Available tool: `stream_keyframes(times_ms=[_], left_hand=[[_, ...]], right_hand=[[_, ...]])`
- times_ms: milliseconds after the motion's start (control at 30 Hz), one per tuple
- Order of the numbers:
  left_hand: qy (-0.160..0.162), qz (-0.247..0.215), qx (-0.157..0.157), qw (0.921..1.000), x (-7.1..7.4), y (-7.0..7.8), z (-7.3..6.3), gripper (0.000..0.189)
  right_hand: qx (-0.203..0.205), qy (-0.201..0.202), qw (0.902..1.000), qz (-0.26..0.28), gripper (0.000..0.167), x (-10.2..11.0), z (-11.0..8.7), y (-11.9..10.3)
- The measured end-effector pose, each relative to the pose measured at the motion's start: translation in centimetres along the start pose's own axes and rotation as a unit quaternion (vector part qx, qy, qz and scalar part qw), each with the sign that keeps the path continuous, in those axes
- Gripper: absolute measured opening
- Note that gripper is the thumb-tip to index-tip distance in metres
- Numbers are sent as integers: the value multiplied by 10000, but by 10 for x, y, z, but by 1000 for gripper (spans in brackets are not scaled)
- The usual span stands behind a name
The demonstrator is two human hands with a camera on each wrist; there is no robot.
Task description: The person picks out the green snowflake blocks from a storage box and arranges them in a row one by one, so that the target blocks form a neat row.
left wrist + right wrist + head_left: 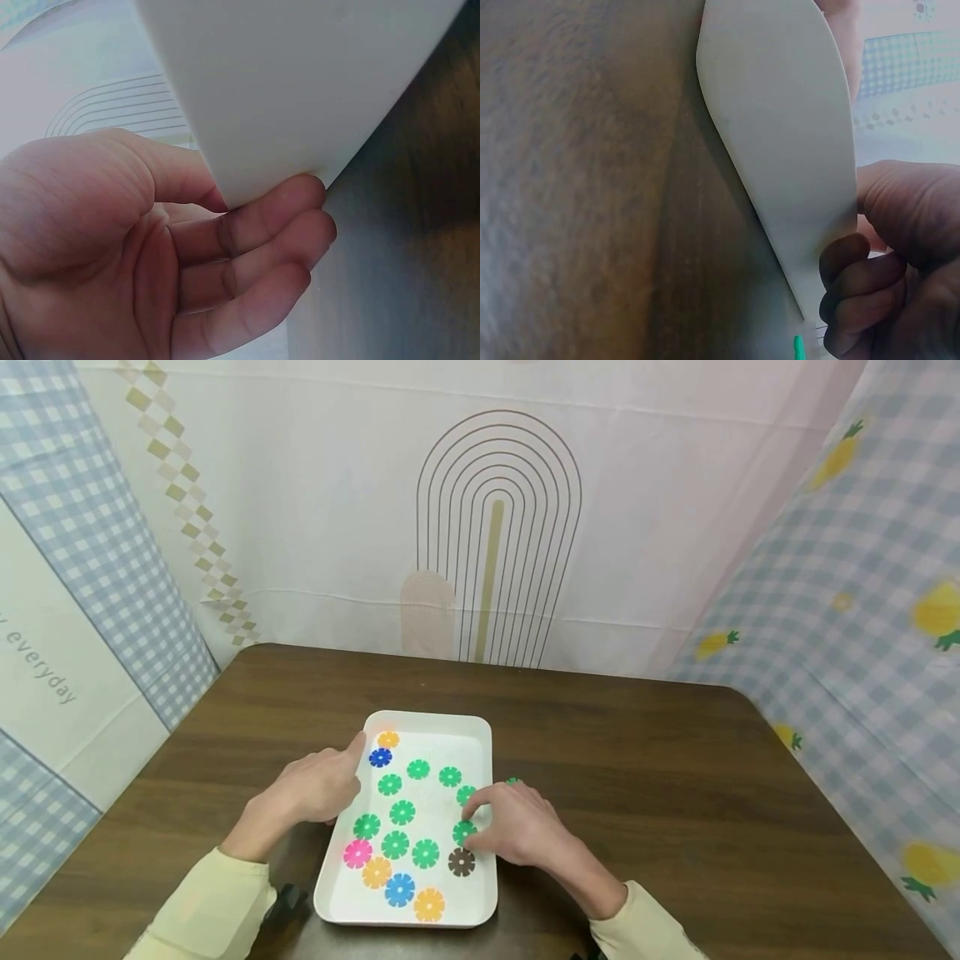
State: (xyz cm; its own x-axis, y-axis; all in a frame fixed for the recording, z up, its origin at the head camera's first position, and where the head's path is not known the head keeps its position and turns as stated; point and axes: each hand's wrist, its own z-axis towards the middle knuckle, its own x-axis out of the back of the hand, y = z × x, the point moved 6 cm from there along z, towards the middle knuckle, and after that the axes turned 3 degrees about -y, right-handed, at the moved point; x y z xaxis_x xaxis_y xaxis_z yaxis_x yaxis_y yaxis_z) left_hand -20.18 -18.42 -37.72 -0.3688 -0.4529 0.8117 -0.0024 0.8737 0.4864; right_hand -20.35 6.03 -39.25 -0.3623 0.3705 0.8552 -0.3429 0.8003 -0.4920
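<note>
A shallow white tray [442, 733] lies on the table, with notched plastic building discs spread across its floor. At its left edge, my left hand [321, 785] grips the rim, thumb over the edge and fingers curled against the outer wall [292, 82]. Over the right edge my right hand [525, 825] reaches in; thumb and index finger pinch a green disc [461, 833] by its edges. The right wrist view shows its other fingers [862, 277] curled against the tray's outer wall [787, 127]. A brown disc [461, 862] lies just below the thumb.
Several green discs [402, 812] form a loose ring. Yellow-orange [429, 905], light blue [400, 890] and pink [357, 853] discs lie near the front; a dark blue one [380, 757] is at the back left. Another green disc [513, 781] shows beyond the right hand, outside the tray.
</note>
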Motion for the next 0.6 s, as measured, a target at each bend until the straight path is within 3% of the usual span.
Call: stream_keyframes(times_ms=[133,300,600], left_hand=[[-15,-90,75,9999,0,-1,1,40],[-33,-223,196,9996,1,-2,3,48],[-53,-78,127,9999,-1,-2,1,41]], right_hand=[[-25,-32,10000,65,25,0,2,1],[-74,3,10000,42,23,1,2,2],[-64,-82,9999,95,27,0,2,1]])
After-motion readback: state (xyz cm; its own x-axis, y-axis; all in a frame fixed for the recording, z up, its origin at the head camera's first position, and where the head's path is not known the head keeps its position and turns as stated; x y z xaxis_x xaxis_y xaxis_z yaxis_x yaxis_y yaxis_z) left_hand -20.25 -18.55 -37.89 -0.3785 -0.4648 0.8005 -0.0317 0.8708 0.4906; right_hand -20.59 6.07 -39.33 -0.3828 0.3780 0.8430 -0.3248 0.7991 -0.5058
